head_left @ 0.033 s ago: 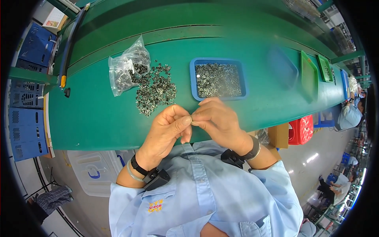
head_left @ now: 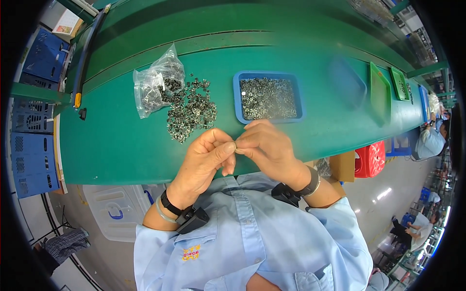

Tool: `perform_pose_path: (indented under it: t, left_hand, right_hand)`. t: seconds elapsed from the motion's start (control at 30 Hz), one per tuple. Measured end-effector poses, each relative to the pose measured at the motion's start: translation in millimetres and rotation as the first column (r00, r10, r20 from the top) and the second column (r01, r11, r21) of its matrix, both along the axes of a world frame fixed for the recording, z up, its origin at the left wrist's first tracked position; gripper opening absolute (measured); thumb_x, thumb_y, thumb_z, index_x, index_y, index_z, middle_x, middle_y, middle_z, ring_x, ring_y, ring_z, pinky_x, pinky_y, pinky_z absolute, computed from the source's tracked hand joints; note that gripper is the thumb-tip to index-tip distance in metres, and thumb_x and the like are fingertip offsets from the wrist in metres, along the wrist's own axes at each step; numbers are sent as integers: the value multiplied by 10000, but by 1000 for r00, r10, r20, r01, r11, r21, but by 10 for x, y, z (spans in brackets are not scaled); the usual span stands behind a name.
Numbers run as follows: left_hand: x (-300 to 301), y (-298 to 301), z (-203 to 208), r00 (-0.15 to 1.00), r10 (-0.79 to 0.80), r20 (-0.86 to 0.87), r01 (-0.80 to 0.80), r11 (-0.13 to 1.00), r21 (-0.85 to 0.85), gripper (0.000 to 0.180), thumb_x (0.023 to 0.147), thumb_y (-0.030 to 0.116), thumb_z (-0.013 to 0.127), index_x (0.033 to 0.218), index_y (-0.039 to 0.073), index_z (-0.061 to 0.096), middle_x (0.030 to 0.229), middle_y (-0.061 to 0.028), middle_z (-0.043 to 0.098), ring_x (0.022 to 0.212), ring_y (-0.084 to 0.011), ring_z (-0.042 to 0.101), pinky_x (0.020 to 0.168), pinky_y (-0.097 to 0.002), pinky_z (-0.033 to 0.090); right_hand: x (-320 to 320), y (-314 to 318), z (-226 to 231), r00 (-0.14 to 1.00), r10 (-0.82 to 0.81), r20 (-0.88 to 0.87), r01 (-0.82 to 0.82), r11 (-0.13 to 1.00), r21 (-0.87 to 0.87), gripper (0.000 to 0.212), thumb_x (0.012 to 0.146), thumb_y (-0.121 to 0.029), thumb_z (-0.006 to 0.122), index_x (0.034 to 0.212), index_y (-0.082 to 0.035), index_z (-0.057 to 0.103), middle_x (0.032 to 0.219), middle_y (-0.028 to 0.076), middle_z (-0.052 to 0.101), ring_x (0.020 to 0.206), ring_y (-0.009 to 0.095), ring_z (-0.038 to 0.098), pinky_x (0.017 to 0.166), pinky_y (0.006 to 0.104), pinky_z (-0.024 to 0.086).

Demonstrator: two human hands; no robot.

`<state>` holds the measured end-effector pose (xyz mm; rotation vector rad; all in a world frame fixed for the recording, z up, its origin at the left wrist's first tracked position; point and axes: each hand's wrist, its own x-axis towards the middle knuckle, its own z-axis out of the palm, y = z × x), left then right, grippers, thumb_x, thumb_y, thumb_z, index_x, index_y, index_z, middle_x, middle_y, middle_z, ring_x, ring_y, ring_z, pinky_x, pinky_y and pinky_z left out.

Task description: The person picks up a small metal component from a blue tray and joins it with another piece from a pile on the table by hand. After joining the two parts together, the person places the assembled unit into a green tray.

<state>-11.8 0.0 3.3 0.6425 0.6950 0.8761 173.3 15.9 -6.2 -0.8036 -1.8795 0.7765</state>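
Observation:
Above the table's near edge, my left hand (head_left: pixel 209 154) and my right hand (head_left: pixel 266 144) meet at the fingertips. Both are closed in a pinch, thumbs against forefingers. Whatever sits between them is too small and too covered to make out. Beyond my left hand lies a loose pile of small black-and-silver metal parts (head_left: pixel 191 115). It spreads from the mouth of a clear plastic bag (head_left: pixel 148 92) that holds more of them. Past my right hand, a blue tray (head_left: pixel 302 114) contains many similar small parts.
The green table (head_left: pixel 111 150) runs wide before me. Green trays (head_left: pixel 381 92) stand toward its right end. Blue crates (head_left: pixel 34 162) are stacked at the left. A clear lidded box (head_left: pixel 114 211), a red container (head_left: pixel 370 160) and a cardboard box (head_left: pixel 342 166) are below the near edge.

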Motion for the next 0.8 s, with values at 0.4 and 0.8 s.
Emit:
perform_pose_path:
  t: [0.4,0.8]
  left_hand:
    - [66,14,-13,996,-5,92,9,999,-34,153,954,206,547,938,54,533,697,-48,584,586,-114,539,519,-234,427]
    - [96,15,-39,999,-31,44,32,999,-28,175,964,220,528,987,47,536,713,-47,583,597,-107,536,529,-235,427]
  right_hand:
    - [19,-42,-29,993,-75,-96,57,983,-173,108,778,-51,716,845,-50,631,833,83,629,785,220,620,733,322,504]
    - [87,-4,-76,994,-105,-15,105,994,2,135,756,-29,719,858,-42,631,836,89,628,792,227,622,698,323,500]
